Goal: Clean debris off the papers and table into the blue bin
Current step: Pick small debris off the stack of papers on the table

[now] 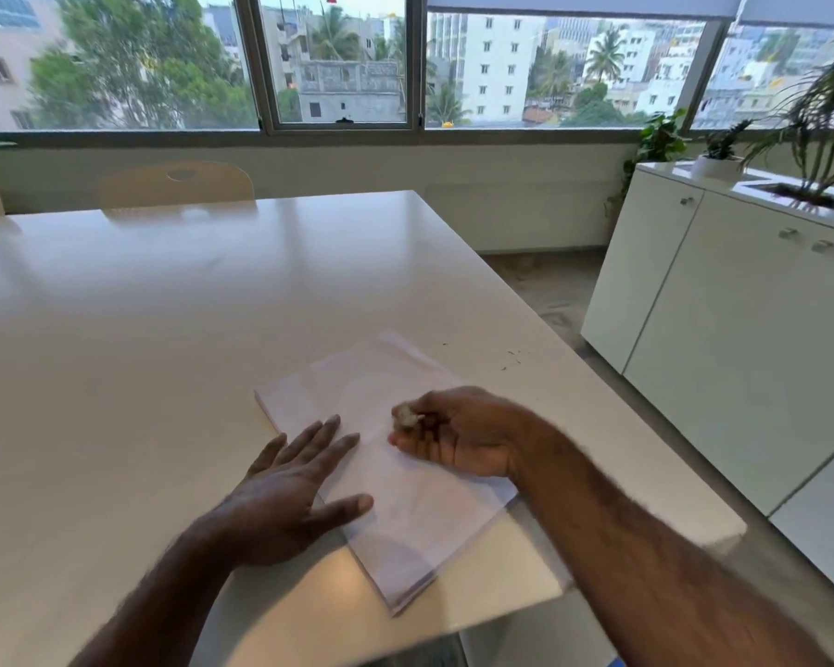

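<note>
pale debris (pinched) in right hand

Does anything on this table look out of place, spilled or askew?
Yes. Small dark specks of debris lie scattered on the white table near its right edge, beyond the paper stack. The stack sits skewed to the table edge. The right hand grips a small crumpled wad.

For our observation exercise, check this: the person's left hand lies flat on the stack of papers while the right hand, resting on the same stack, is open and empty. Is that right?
Not quite. The head view shows the right hand closed in a grip on a small crumpled wad of debris, not open and empty. The rest holds: the left hand lies flat on the stack of papers, and the right rests there too.
</note>
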### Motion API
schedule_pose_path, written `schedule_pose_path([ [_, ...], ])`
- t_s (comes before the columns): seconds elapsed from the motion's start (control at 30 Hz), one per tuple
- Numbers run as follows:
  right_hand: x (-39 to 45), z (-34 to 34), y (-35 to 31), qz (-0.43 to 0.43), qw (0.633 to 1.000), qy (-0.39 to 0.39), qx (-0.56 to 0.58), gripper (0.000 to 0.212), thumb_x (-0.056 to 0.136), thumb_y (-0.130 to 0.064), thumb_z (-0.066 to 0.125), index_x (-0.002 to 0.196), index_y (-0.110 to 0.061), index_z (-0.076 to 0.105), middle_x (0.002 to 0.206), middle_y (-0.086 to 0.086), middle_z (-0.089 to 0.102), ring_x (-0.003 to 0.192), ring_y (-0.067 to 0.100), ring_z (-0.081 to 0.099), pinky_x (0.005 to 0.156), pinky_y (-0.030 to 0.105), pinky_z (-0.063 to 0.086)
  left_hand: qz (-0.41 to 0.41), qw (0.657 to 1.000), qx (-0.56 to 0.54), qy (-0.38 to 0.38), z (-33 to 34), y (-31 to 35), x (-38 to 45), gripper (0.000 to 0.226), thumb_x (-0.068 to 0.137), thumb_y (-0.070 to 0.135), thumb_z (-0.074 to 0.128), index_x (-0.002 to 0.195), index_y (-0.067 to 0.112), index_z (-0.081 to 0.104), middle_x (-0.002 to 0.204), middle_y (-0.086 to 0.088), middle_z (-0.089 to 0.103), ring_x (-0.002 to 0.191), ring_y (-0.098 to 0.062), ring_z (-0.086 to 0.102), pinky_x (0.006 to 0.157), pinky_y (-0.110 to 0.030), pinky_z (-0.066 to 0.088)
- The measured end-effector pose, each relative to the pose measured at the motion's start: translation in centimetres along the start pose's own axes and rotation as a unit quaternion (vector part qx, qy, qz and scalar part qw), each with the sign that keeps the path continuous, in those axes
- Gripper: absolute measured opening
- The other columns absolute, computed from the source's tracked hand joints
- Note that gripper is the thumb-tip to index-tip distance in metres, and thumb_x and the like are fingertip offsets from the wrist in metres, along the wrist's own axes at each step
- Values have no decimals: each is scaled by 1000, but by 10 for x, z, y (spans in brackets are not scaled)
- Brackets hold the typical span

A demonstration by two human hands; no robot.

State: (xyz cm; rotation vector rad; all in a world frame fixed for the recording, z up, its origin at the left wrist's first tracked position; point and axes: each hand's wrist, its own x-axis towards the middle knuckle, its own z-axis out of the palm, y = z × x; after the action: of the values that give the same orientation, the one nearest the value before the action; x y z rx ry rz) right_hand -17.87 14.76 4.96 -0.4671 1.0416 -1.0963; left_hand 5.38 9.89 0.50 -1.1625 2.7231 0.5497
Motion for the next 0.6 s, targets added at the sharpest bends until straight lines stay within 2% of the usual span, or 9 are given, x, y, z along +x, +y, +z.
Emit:
schedule_pose_path([
  [0.07,18,-27,-17,-68,989,113,61,27,95,4,38,72,2,51,65,14,55,66,24,57,58,27,59,5,1000,-7,16,1,2,1,105,58,97,-3,149,46,-8,155,19,-26,140,2,-28,117,-31,-15],
  [0.1,24,-43,-29,-126,971,197,40,28,94,5,37,69,-2,49,64,13,56,64,24,55,53,24,56,4,1000,-5,21,3,3,1,103,59,96,-5,149,46,-7,155,19,-25,140,2,-27,117,-31,-14],
  [0.17,28,-73,-43,-229,901,350,-111,24,93,-1,43,71,-5,53,66,11,63,65,25,54,55,23,53,0,999,-2,34,5,4,2,99,62,93,-7,149,46,-7,155,19,-24,140,2,-26,118,-30,-13],
  [0.23,18,-76,-37,-291,814,423,-273,16,91,-14,49,89,-9,64,86,9,69,77,25,60,74,29,52,0,999,-7,46,5,5,3,99,62,91,-10,150,46,-5,156,20,-22,141,2,-24,119,-31,-11],
  [0.3,7,-60,-15,-324,753,389,-421,19,92,-17,53,104,-12,66,95,2,65,87,18,58,80,23,43,-4,998,-18,54,4,6,1,98,64,90,-10,151,45,0,158,19,-17,143,1,-19,119,-31,-8],
  [0.37,1,-44,12,-371,691,336,-521,19,92,-15,55,106,-9,67,97,6,63,88,21,59,78,22,42,-8,997,-27,78,3,10,2,83,80,81,0,152,42,10,161,17,-7,146,-2,-11,119,-30,-4],
  [0.47,3,-37,41,-386,604,316,-621,20,87,-12,56,102,-9,68,96,12,62,92,30,58,79,32,49,-12,981,-27,193,9,19,6,55,98,56,24,145,32,41,158,6,28,146,-10,19,119,-30,12],
  [0.53,5,-38,42,-385,594,332,-623,20,85,-11,57,102,-9,66,96,12,63,93,31,58,78,33,49,-14,962,-34,271,12,24,10,41,98,40,39,130,23,59,142,2,50,133,-14,39,110,-27,27],
  [0.6,1,-36,38,-390,602,355,-599,18,83,-10,59,101,-9,62,95,12,64,89,31,60,76,32,47,-16,956,-53,289,9,29,14,31,98,30,45,119,18,65,130,2,56,121,-16,46,100,-26,35],
])
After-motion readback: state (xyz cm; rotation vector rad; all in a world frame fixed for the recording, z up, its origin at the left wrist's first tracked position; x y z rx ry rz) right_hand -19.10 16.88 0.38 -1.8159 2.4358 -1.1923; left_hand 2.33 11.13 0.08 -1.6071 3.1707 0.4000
